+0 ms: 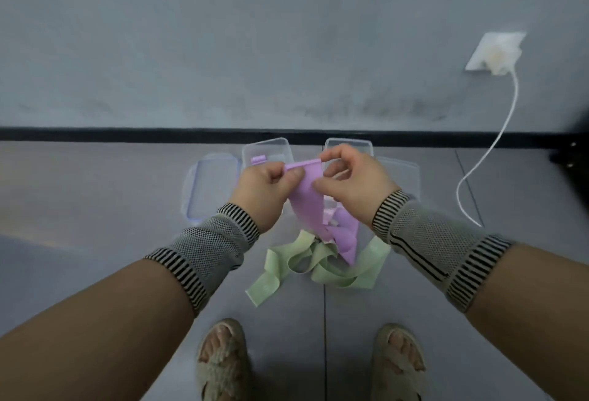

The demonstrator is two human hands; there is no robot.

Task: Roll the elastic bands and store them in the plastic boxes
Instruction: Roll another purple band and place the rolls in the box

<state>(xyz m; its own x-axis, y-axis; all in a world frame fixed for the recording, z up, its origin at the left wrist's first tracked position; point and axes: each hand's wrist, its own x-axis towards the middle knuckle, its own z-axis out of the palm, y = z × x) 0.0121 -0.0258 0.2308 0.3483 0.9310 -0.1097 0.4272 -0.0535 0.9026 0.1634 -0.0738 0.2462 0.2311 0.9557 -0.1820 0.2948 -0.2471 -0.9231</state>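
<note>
From my head camera, my left hand [266, 187] and right hand [350, 177] both pinch the top edge of a purple elastic band [307, 200], held above the floor [95, 209]. Green bands [322, 265] lie heaped below. Two clear plastic boxes [267, 152] stand beyond; the left one holds a purple roll [258, 159].

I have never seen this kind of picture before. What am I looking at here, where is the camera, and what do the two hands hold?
There is no machine: a person wears a camera on the head, looking down at their own arms and feet. The left hand and right hand both pinch the top edge of a purple elastic band, which hangs down. On the grey floor lie green bands, two clear plastic boxes by the wall, and lids beside them. One box already holds a small purple roll.
</note>
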